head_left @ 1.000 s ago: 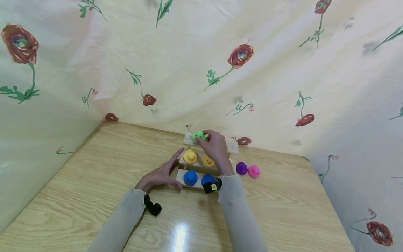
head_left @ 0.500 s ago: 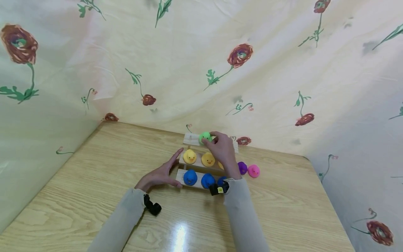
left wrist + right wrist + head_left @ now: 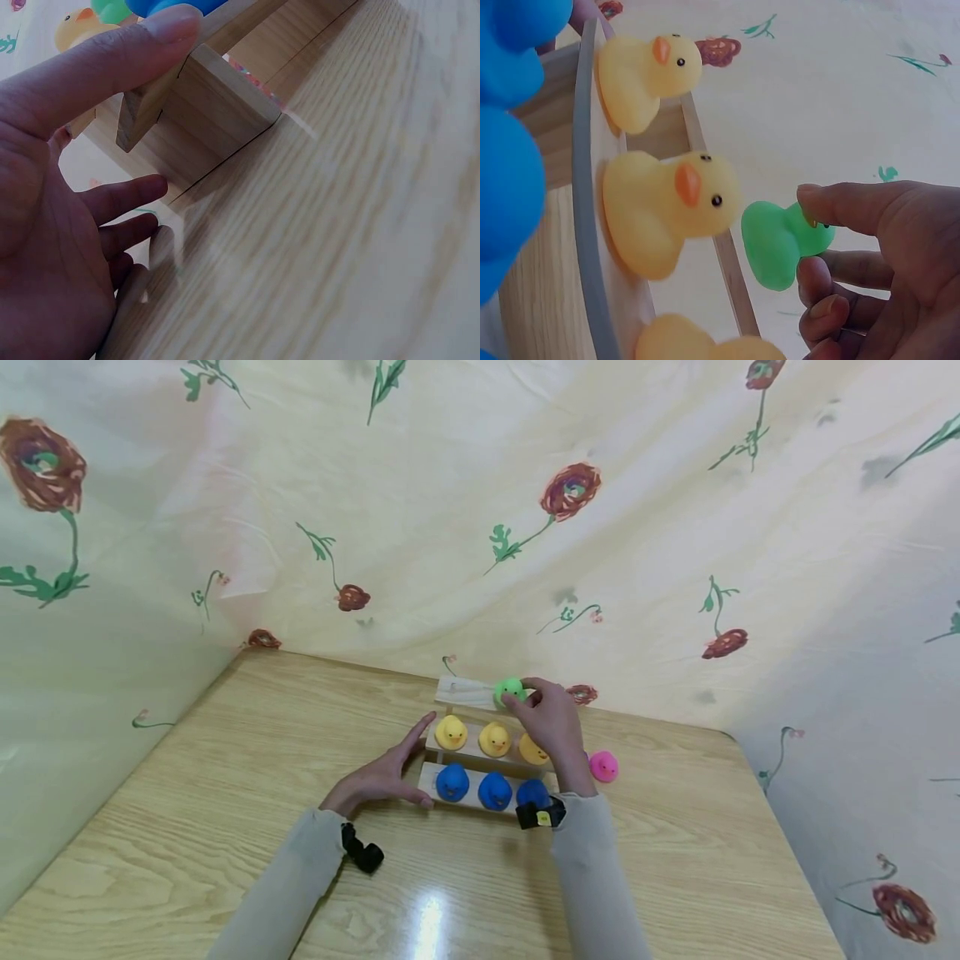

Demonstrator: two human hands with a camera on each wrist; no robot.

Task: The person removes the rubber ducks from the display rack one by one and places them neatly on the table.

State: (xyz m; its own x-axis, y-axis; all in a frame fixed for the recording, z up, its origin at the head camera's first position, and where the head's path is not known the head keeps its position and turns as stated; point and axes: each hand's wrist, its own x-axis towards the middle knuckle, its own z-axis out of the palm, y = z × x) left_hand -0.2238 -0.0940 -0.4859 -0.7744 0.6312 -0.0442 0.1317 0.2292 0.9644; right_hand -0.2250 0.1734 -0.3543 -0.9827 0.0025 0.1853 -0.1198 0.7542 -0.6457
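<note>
Head view: from my remote station I log the tiered stand [image 3: 463,692] near the desk's [image 3: 225,760] far edge. Three blue ducks [image 3: 495,791] sit on its front tier, three yellow ducks [image 3: 495,740] on its middle tier; I judge both rows done. The right hand [image 3: 553,718] has the green duck [image 3: 510,692] at the top tier, right of that tier's bare left end. A pink duck [image 3: 604,767] lies on the desk beyond the stand's right end, so I count it as left over.

Left wrist view: left hand [image 3: 56,217] wide, thumb along the front tier's left end; firm contact I cannot tell.

Right wrist view: thumb and fingers narrow, pinching the green duck. Not yet released; whether its base touches the tier I cannot tell.
</note>
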